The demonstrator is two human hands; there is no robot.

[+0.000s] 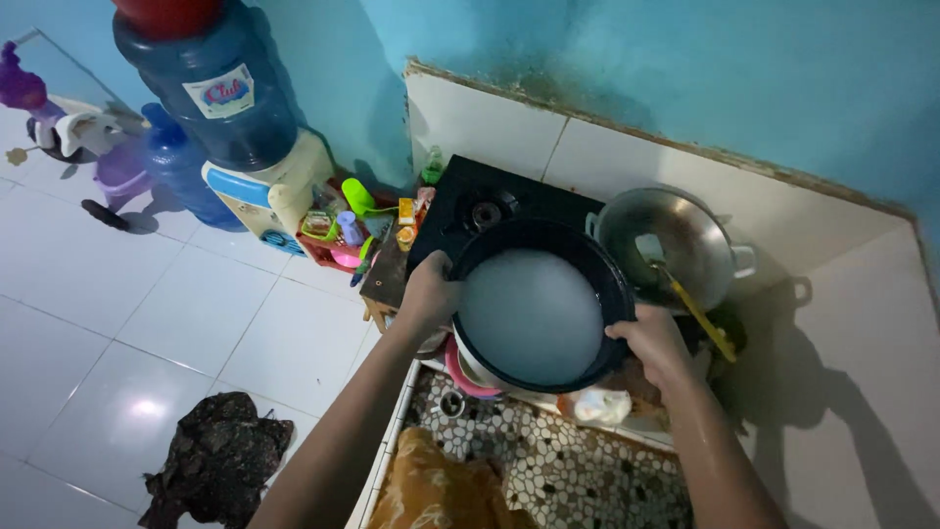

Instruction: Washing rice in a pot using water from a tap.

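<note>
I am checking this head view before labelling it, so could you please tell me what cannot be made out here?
- Pot: its bottom is hidden by cloudy white water.
- Left hand and right hand: fingers curl over the rim, tips hidden.
- Stove: its near part is covered by the pot.
- Wok: inside is too dim to tell its contents.
- Water bottle: top cut off by the upper edge.

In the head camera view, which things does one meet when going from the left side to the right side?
Purple toy → water dispenser → left hand → black pot of cloudy water → right hand → metal wok.
</note>
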